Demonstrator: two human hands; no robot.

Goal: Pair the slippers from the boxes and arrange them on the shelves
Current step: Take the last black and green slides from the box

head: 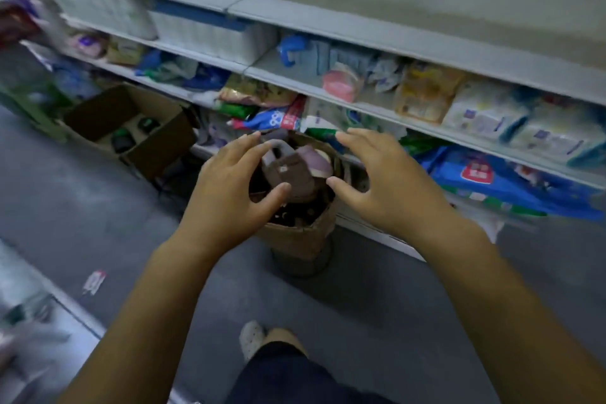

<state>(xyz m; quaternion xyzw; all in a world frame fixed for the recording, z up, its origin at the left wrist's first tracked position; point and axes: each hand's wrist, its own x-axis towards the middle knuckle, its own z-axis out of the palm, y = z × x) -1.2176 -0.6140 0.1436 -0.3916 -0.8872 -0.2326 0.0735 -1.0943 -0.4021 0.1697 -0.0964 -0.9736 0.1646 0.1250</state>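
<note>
A tall brown cardboard box (295,239) stands before the lowest tier of the grey metal shelves (393,38), with mauve fabric slippers (295,170) heaped in its mouth; the left hand (229,180) is over its left rim, the right hand (383,180) over its right rim. A wide open brown cardboard box (157,144) lies on the grey floor (82,207) further left, against the shelves, dark slippers (123,141) inside; white ribbed plastic baskets (210,36) sit on a tier above it, soft plastic packets (485,115) on the tiers to the right.
</note>
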